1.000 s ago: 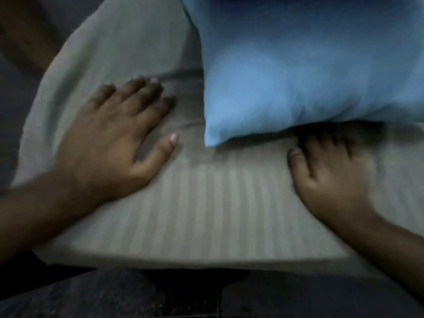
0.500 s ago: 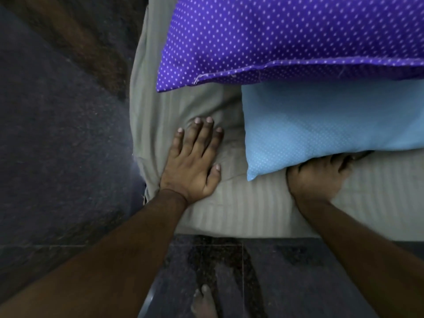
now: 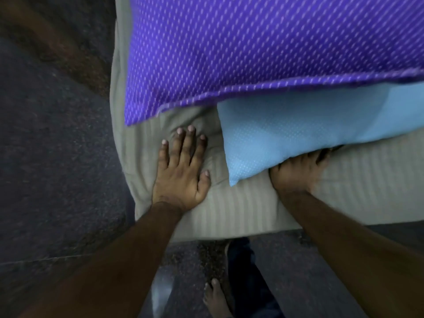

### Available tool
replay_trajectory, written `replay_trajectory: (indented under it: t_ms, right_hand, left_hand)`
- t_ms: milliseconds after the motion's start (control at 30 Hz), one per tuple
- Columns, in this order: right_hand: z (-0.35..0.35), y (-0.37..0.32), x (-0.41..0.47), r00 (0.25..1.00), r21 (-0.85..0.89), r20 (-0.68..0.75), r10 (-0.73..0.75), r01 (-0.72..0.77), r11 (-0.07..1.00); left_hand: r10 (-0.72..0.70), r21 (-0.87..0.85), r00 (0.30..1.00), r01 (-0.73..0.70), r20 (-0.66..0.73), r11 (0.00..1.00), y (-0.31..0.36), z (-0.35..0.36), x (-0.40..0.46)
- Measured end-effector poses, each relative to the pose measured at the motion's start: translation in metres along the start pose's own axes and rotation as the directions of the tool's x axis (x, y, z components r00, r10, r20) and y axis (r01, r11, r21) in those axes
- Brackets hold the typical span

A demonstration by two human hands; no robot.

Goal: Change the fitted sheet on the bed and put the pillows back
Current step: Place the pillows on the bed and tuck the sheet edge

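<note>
A grey striped fitted sheet covers the mattress corner below me. My left hand lies flat on the sheet near the corner, fingers straight and spread a little. A light blue dotted pillow lies to its right. My right hand rests on the sheet at the blue pillow's near edge, its fingertips hidden under the pillow. A purple dotted pillow lies on top of the blue one and overhangs it at the back.
Dark speckled floor surrounds the bed on the left and in front. My bare foot stands on the floor just below the mattress edge, beside a dark trouser leg.
The view pulled back and up from the bed, bringing the purple pillow and floor into sight. Both hands stay on the sheet, the right one still under the blue pillow's edge.
</note>
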State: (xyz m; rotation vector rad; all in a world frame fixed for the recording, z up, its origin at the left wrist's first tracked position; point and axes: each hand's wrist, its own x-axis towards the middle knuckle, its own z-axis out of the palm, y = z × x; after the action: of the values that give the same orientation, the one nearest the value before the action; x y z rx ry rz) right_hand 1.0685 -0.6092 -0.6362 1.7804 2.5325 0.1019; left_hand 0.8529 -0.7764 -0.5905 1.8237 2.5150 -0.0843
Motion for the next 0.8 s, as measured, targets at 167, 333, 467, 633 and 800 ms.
replay_trajectory:
  t_ms: [167, 333, 467, 633, 800]
  right_hand:
    - [-0.015, 0.006, 0.005, 0.989, 0.133, 0.123, -0.077, 0.060, 0.989]
    - [-0.026, 0.003, 0.013, 0.994, 0.150, -0.031, -0.105, 0.109, 0.983]
    - [-0.031, 0.006, 0.006, 0.994, 0.146, -0.076, -0.080, 0.090, 0.985]
    - [-0.068, -0.009, -0.037, 0.990, 0.260, 0.121, -0.073, 0.039, 0.965]
    - [-0.107, -0.005, -0.030, 0.981, 0.519, 0.163, -0.108, 0.008, 0.855]
  left_hand:
    - [0.004, 0.029, 0.992, -0.008, 0.128, 1.000, 0.002, -0.007, 0.007]
    - [0.020, -0.060, 0.954, -0.002, 0.300, 0.998, -0.005, -0.015, 0.015]
    - [0.011, -0.070, 0.952, 0.011, 0.306, 0.997, -0.008, -0.023, 0.012]
    - [-0.205, -0.096, 0.968, 0.220, 0.148, 0.971, 0.016, -0.042, -0.019]
    - [-0.384, -0.653, 0.916, 0.359, 0.112, 0.666, 0.032, -0.074, 0.012]
